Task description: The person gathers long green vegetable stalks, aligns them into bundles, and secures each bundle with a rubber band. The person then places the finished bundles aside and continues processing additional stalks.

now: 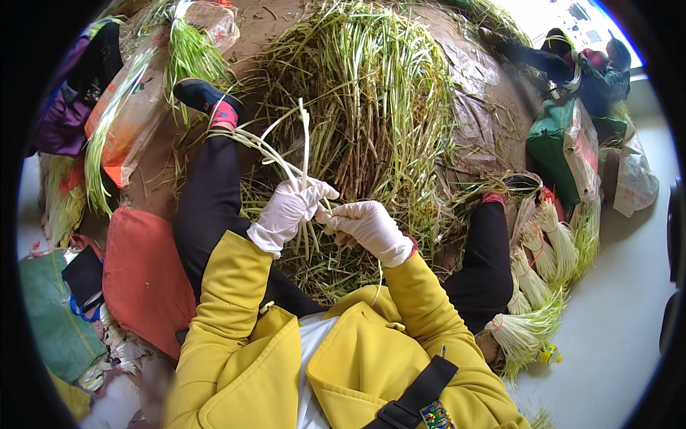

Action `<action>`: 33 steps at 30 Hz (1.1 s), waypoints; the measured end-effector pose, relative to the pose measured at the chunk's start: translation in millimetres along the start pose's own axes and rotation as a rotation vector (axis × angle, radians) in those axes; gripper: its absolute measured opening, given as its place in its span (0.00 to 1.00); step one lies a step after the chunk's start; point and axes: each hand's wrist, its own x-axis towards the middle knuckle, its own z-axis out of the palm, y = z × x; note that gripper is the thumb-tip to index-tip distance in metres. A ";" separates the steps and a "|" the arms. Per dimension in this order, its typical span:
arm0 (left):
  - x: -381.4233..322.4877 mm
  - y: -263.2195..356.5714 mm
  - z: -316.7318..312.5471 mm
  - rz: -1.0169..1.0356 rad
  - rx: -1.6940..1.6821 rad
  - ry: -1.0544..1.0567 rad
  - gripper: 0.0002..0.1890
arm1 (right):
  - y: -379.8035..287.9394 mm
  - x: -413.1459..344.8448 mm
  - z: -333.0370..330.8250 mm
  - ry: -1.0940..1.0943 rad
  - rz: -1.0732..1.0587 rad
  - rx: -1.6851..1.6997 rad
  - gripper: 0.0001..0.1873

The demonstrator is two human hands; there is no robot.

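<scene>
My left hand (pixel 284 217), in a white glove, grips a few pale, blanched chive-like stalks (pixel 306 142). Their long ends rise above the fist and lean left, and short ends poke out below it. Close beside it, my gloved right hand (pixel 370 230) has thumb and fingers pinched on a thin stalk near the left fingertips. Its exact hold is partly hidden by the fingers. Beneath and beyond both hands spreads a large heap of green and yellowing stalks (pixel 353 107), with brownish ends towards me.
Tied pale bundles (pixel 536 284) lie by my right leg. Leafy green bundles (pixel 195 59) rest on sacks at upper left. A red cushion-like object (pixel 144 273) is beside my left leg. A green sack (pixel 552 145) stands at right, near another person (pixel 600 75). Someone in purple (pixel 69 118) sits left.
</scene>
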 end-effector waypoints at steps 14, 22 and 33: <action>4.6 -7.8 -3.9 -0.060 0.008 -0.044 0.11 | 16.9 5.4 12.4 0.068 -0.402 -0.180 0.08; 0.7 2.6 -3.6 -0.186 0.045 -0.111 0.10 | 25.4 9.5 10.8 0.231 -0.585 -0.482 0.02; 0.1 7.0 -3.3 -0.188 0.077 -0.110 0.09 | 15.5 7.7 14.9 0.280 -0.519 -0.180 0.02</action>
